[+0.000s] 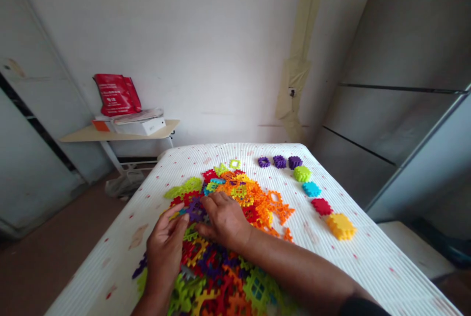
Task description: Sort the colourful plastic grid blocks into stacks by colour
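A large heap of interlocking plastic building pieces [221,272] with notched edges, in orange, red, yellow, green, purple and blue, covers the middle of the table. My left hand [165,240] hovers at the heap's left side, its thumb and forefinger apart and curved. My right hand [226,220] reaches across the heap, fingers bent down around a purple building piece [196,209], whose right part they hide. The tip of my left thumb comes close to this piece; whether it touches cannot be made out.
Along the table's right side runs a curved row of sorted stacks: purple [279,161], green [302,173], blue [311,189], red [322,206] and yellow [341,226]. A white patterned cloth [121,257] covers the table. Behind left, a side table [81,134] bears a red bag [116,94] and boxes.
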Demonstrator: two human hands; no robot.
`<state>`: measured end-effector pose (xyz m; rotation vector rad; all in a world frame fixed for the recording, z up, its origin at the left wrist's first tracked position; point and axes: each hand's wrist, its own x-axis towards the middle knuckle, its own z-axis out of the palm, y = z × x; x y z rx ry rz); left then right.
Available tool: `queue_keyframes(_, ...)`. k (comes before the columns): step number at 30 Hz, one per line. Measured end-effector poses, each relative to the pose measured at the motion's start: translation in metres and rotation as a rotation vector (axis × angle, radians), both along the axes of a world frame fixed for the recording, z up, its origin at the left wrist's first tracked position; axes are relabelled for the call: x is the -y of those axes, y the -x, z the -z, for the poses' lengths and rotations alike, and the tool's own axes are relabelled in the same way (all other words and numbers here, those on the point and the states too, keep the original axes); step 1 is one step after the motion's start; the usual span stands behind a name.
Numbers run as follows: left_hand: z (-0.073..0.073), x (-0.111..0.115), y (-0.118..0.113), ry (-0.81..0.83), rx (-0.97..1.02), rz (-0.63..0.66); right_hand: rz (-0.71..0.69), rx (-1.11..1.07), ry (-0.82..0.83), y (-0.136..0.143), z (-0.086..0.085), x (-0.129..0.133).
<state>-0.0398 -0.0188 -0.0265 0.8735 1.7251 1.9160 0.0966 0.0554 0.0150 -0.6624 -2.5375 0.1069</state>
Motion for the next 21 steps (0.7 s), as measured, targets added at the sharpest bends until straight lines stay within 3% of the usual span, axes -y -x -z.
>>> queue_keyframes(5, -0.003, -0.002, -0.004, 0.008, 0.031, 0.038, 0.013, -0.05, 0.062, 0.002, 0.001, 0.002)
queue_keyframes(9, -0.01, 0.002, -0.002, -0.038, 0.017, 0.047, 0.084, -0.181, 0.116, -0.016, -0.012, -0.037)
queue_keyframes(12, -0.015, 0.006, 0.008, -0.086, 0.008, -0.055, 0.472, -0.26, 0.12, -0.048, -0.024, -0.097)
queue_keyframes(15, -0.019, 0.008, 0.016, -0.08, 0.054, -0.163, 0.878, -0.195, 0.162, -0.085, -0.024, -0.154)
queue_keyframes(17, -0.021, 0.008, 0.018, -0.073, 0.077, -0.192, 1.011, -0.124, 0.207, -0.104, -0.018, -0.179)
queue_keyframes(21, -0.021, 0.007, 0.016, -0.067, 0.068, -0.184, 1.111, -0.025, 0.276, -0.123, 0.001, -0.202)
